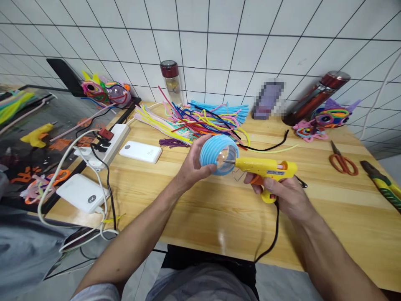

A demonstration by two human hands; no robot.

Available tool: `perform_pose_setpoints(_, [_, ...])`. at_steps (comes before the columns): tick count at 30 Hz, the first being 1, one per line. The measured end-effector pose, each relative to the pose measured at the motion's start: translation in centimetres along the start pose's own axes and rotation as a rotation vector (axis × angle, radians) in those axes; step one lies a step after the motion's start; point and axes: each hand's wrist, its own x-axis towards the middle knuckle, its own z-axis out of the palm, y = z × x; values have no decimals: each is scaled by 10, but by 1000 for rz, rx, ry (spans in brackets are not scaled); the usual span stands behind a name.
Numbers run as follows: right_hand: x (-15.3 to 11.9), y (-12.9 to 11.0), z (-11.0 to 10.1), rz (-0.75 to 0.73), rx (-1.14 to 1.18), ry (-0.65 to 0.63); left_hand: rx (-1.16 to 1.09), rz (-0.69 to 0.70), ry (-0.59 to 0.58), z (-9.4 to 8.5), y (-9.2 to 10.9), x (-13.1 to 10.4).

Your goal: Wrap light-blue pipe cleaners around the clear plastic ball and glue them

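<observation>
My left hand (196, 163) grips a clear plastic cup wrapped in rings of light blue pipe cleaner (210, 155), its open end turned to the right. In my right hand (282, 190) is a yellow hot glue gun (260, 167), with fingers round its handle and orange trigger. The metal nozzle reaches to the open end of the cup; whether it touches the wall I cannot tell. A black cord hangs from the gun's handle down over the table's front edge. Just beyond the cup lies a pile of coloured pipe cleaners (200, 121).
Scissors (343, 163) and green-yellow pliers (384, 184) lie at the right. On the left are a power strip (114, 144), two white power banks (140, 151) (82, 193) and loose cables. A flask (318, 98), a bottle (171, 81) and pipe-cleaner figures (332, 115) stand by the tiled wall.
</observation>
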Motion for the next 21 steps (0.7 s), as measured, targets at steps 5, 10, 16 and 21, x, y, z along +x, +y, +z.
perform_pose_setpoints(5, [1,3,0,2,-41,-30,26,9,-13,1,3,0])
perform_pose_setpoints(10, [1,8,-1,8,-62,-38,11,6,-30,1,4,-2])
perform_pose_setpoints(16, [2,7,1,9,-58,-41,-2,-8,-30,2,4,-3])
perform_pose_setpoints(21, [1,3,2,10,-104,-47,11,-17,-43,3,5,-2])
